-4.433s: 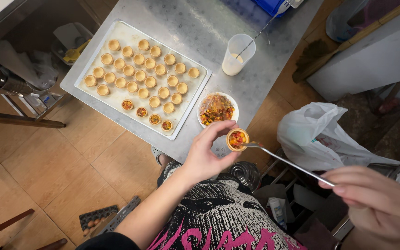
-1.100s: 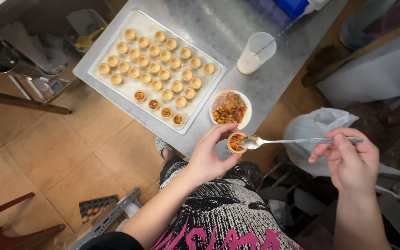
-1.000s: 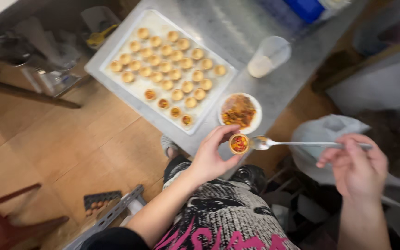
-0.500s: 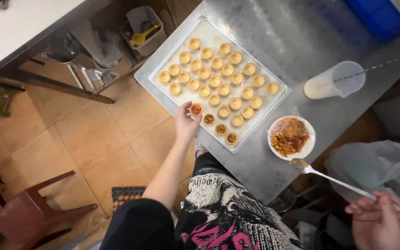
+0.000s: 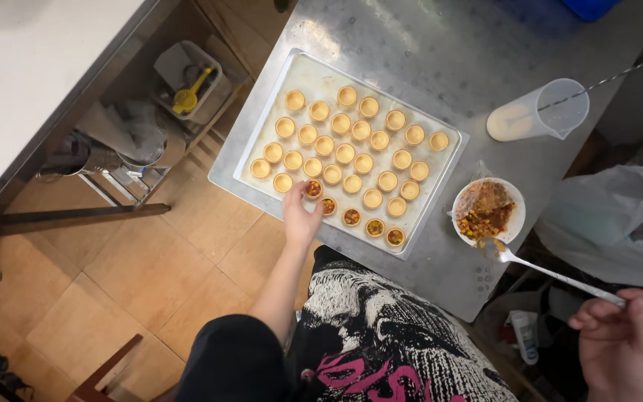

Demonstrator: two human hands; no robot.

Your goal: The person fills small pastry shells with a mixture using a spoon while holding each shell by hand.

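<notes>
A filled tart shell point(image 5: 312, 188) is being pinched by the left hand point(image 5: 301, 216) and set on the tray point(image 5: 226, 168); the spoon point(image 5: 552, 274), gripped in the closed right hand point(image 5: 625, 344), is being held beside the filling bowl point(image 5: 519, 216), so reloading seems due.

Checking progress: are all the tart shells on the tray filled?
No: only five shells along the near edge of the tray hold filling; the rest are empty.
</notes>
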